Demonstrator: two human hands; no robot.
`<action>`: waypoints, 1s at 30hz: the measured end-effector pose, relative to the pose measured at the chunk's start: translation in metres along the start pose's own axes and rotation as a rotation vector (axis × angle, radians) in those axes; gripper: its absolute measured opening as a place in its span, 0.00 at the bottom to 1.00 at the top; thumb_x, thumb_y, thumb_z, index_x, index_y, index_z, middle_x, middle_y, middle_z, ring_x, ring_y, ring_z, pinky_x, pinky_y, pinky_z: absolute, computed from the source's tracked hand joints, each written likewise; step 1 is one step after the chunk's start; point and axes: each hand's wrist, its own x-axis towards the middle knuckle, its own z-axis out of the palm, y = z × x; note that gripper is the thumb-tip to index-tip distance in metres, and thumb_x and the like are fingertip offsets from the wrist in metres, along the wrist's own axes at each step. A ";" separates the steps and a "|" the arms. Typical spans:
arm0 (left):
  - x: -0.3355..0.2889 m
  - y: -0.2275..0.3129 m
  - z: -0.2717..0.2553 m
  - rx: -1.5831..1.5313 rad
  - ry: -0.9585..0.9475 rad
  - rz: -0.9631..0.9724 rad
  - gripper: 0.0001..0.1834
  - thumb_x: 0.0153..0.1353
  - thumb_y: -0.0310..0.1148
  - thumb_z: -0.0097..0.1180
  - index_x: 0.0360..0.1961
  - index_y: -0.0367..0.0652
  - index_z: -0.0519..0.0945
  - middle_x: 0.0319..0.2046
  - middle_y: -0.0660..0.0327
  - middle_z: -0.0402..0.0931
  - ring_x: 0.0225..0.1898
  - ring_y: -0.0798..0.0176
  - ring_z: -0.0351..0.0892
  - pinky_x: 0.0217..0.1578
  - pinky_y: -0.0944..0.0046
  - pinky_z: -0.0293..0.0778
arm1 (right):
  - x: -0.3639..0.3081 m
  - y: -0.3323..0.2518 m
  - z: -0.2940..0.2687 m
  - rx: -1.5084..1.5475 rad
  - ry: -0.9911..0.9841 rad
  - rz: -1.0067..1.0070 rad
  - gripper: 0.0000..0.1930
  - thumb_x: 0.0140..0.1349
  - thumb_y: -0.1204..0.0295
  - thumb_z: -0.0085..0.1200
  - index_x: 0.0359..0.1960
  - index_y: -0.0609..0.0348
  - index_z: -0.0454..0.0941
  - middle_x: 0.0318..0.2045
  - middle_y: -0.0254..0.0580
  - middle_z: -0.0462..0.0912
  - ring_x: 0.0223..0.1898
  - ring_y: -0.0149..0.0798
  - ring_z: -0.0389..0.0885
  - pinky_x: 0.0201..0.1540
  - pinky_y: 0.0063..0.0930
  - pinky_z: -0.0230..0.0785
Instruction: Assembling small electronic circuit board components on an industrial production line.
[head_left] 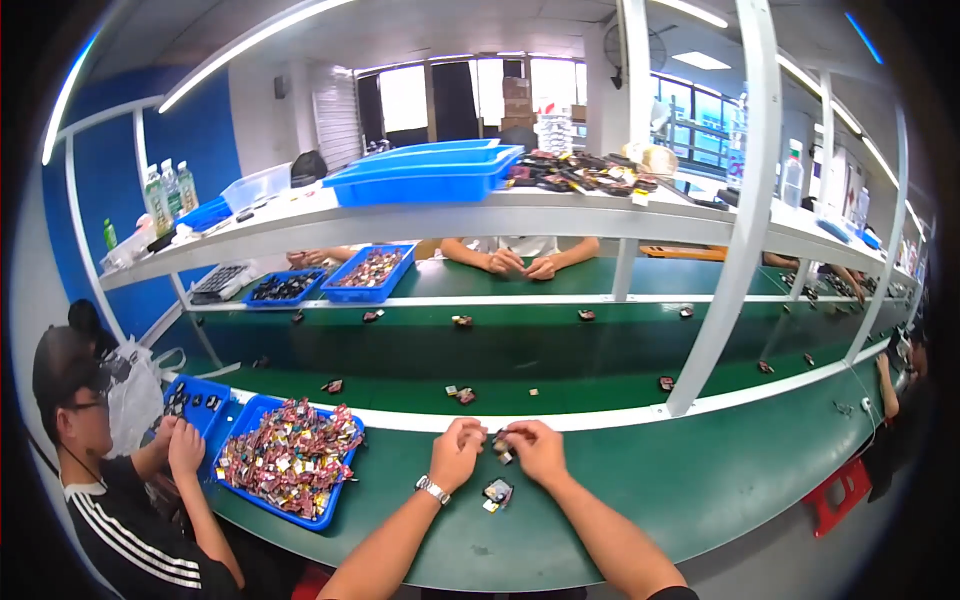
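Black part point(504, 450), pinched in the right hand point(537, 449), sits just right of the left hand point(459, 451) (curled; hold unclear).

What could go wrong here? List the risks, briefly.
The small part at the right hand's fingertips might slip and drop onto the green table.

The loose piece lying just below the hands could get knocked by a wrist.

The blue tray is heaped with parts, so a bump might spill some.
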 end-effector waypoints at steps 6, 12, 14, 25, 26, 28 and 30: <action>0.014 0.001 -0.012 0.024 0.138 -0.160 0.06 0.64 0.27 0.51 0.39 0.36 0.76 0.35 0.57 0.83 0.32 0.68 0.81 0.34 0.69 0.77 | 0.072 0.040 -0.054 -0.077 0.334 0.056 0.07 0.57 0.78 0.58 0.36 0.68 0.82 0.29 0.44 0.86 0.30 0.33 0.85 0.37 0.25 0.77; 0.011 -0.008 -0.014 0.046 0.136 -0.102 0.06 0.61 0.27 0.53 0.35 0.36 0.78 0.29 0.58 0.84 0.28 0.69 0.82 0.32 0.69 0.76 | 0.083 0.038 -0.041 -0.791 0.346 -0.074 0.09 0.54 0.76 0.60 0.37 0.63 0.80 0.38 0.47 0.81 0.41 0.47 0.79 0.45 0.36 0.71; 0.009 -0.004 -0.019 0.056 0.180 -0.115 0.06 0.60 0.27 0.53 0.35 0.36 0.79 0.28 0.58 0.83 0.28 0.69 0.82 0.32 0.69 0.76 | 0.082 0.015 -0.023 -0.797 0.394 -0.391 0.13 0.52 0.74 0.61 0.40 0.62 0.78 0.41 0.48 0.78 0.45 0.52 0.73 0.48 0.41 0.67; 0.015 -0.012 -0.021 0.055 0.235 -0.069 0.05 0.61 0.27 0.52 0.34 0.36 0.78 0.22 0.62 0.80 0.25 0.73 0.78 0.28 0.71 0.72 | 0.089 0.030 0.062 -0.644 0.034 -0.086 0.28 0.44 0.67 0.71 0.47 0.64 0.76 0.36 0.46 0.82 0.41 0.46 0.79 0.48 0.38 0.72; 0.017 -0.013 -0.019 0.054 0.225 -0.058 0.05 0.61 0.27 0.52 0.34 0.36 0.78 0.22 0.62 0.80 0.25 0.73 0.78 0.28 0.71 0.72 | 0.085 0.033 0.053 -0.644 0.049 -0.090 0.28 0.44 0.67 0.71 0.47 0.64 0.76 0.36 0.46 0.82 0.41 0.46 0.79 0.48 0.38 0.72; 0.017 -0.020 -0.022 0.021 0.265 -0.047 0.05 0.60 0.27 0.53 0.33 0.37 0.78 0.20 0.62 0.79 0.24 0.72 0.78 0.27 0.69 0.73 | 0.070 0.029 0.044 -0.220 0.043 -0.078 0.25 0.45 0.71 0.69 0.47 0.62 0.77 0.35 0.43 0.83 0.41 0.40 0.80 0.46 0.33 0.73; 0.016 -0.018 -0.023 0.028 0.221 -0.044 0.05 0.61 0.27 0.52 0.34 0.37 0.78 0.21 0.62 0.79 0.24 0.72 0.78 0.28 0.70 0.73 | 0.040 0.026 0.020 -0.241 -0.038 -0.127 0.25 0.46 0.75 0.68 0.50 0.57 0.77 0.41 0.41 0.82 0.44 0.37 0.79 0.46 0.29 0.73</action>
